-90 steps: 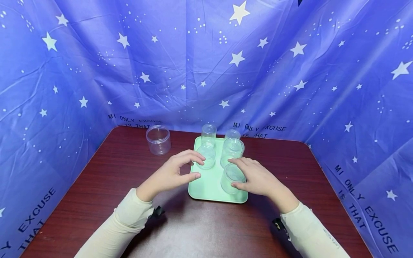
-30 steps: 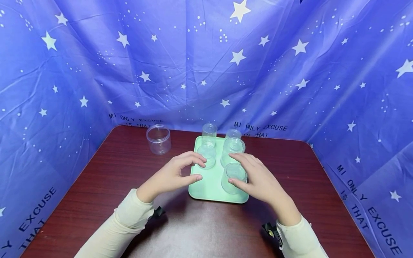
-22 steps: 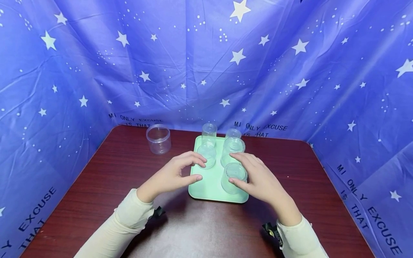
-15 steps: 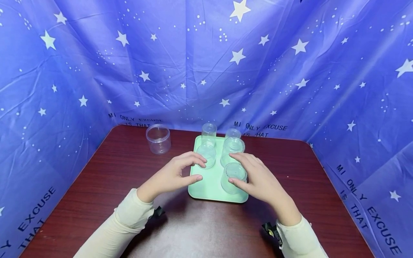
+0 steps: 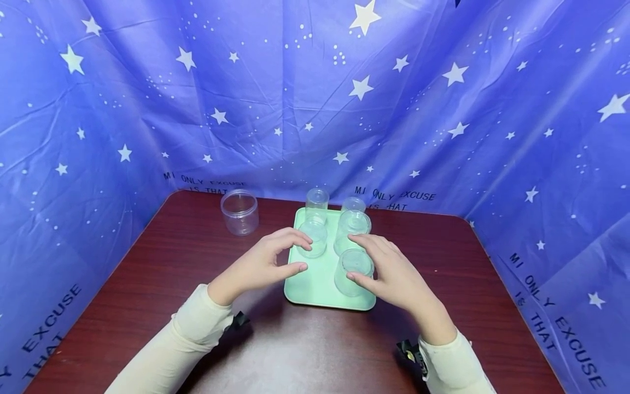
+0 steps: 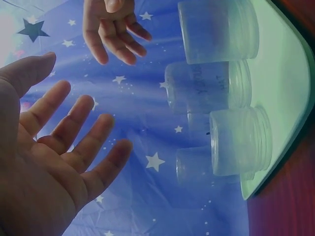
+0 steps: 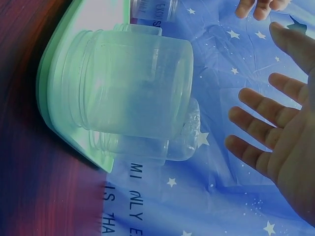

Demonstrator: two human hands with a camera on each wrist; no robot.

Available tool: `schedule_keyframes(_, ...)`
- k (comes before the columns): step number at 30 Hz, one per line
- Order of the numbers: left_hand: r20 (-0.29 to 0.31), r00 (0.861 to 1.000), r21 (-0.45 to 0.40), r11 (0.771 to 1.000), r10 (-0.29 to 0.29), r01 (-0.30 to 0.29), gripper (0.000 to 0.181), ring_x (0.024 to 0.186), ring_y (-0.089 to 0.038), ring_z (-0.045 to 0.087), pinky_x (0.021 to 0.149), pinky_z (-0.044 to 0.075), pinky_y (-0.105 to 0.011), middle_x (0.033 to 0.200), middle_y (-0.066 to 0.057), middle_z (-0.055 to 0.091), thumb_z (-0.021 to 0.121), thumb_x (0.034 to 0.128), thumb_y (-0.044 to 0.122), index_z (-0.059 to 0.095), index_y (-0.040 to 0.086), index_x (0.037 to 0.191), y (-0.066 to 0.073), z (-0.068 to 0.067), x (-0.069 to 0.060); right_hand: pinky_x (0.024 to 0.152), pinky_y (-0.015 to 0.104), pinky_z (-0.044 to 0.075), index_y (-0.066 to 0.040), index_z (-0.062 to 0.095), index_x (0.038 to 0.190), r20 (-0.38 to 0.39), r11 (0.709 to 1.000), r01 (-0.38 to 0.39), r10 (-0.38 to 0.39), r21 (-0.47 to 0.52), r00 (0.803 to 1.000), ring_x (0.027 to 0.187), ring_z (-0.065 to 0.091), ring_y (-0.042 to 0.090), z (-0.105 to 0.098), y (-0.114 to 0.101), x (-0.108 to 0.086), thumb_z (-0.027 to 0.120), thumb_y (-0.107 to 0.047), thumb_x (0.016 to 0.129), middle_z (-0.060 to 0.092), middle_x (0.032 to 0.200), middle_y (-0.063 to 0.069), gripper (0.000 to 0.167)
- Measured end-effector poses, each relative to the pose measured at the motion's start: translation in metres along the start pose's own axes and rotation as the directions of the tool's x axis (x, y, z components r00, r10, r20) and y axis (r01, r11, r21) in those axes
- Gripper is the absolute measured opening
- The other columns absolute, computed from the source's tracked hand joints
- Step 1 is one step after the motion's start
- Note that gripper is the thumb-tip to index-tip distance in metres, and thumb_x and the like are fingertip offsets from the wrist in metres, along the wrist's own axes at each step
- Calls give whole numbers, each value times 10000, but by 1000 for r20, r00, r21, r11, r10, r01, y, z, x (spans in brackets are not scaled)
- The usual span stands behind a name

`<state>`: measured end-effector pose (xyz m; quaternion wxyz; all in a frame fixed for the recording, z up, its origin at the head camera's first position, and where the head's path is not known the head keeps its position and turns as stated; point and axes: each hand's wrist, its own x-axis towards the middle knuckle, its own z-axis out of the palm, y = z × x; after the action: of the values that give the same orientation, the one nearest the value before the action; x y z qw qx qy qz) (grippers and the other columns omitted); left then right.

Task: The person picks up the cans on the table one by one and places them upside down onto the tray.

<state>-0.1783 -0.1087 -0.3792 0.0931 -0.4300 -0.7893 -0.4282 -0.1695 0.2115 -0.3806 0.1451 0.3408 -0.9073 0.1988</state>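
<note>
My left hand [image 5: 256, 267] hovers at the left side of a light green tray [image 5: 315, 284], fingers apart and holding nothing. Behind its fingertips stands a clear plastic jar [image 5: 315, 238]. Over the tray's right side is my right hand [image 5: 396, 271], also loose and holding nothing. It partly covers the front right jar [image 5: 353, 271] in the head view, but the right wrist view shows a gap between the fingers and that jar [image 7: 133, 83]. Several clear jars stand on the tray mouth down, their threaded necks against it. Another jar [image 5: 352, 225] is just behind the right fingertips.
A wide clear jar [image 5: 239, 213] stands off the tray, mouth up, at the back left of the dark red wooden table [image 5: 172, 246]. Two more jars occupy the tray's back end, a tall one [image 5: 317, 200] among them. Blue star-patterned cloth [image 5: 275, 98] hangs around the table.
Over three seconds my right hand has shifted slightly, its wrist lower and its thumb a little higher. In the last half second the head view has moved a touch. The jars keep their places.
</note>
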Motion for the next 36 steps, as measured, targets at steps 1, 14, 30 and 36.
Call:
schedule_keyframes(1, -2, 1000, 8, 1000, -7, 7, 300, 1238, -141, 591, 1083, 466, -345, 1278, 11, 650, 778, 921, 189, 663, 161, 1196, 0, -1, -1, 1137, 474, 376, -192, 474, 1512, 4, 1000, -1, 1, 1, 1000, 1361, 498, 203, 0, 0, 0, 777, -463, 887, 570, 1433, 7, 745)
schedule_keyframes(14, -53, 997, 119, 991, -51, 57, 317, 1251, -172, 576, 1093, 451, -356, 1275, -9, 646, 792, 903, 167, 674, 118, 1194, -10, -26, -5, 1143, 478, 367, -172, 483, 1506, 7, 1000, 2, -2, -5, 1000, 1364, 496, 209, -3, -2, 0, 774, -457, 891, 581, 1417, 8, 738)
schedule_keyframes(30, -174, 952, 325, 897, -253, 298, 336, 1222, -293, 566, 1067, 426, -466, 1245, -110, 650, 754, 919, 225, 666, 64, 1200, -52, -64, 16, 1137, 492, 373, -174, 478, 1505, 8, 1000, -5, 5, -21, 1000, 1358, 502, 213, -6, 1, -1, 773, -457, 893, 587, 1408, 13, 736)
schedule_keyframes(36, -246, 909, 369, 835, -336, 409, 357, 1175, -316, 524, 1019, 407, -495, 1306, -124, 606, 736, 924, 286, 668, 95, 1217, -69, -69, 22, 1131, 507, 379, -171, 486, 1496, -4, 1000, 3, -3, -24, 1000, 1353, 506, 223, -4, 3, -2, 778, -453, 888, 595, 1388, 11, 732)
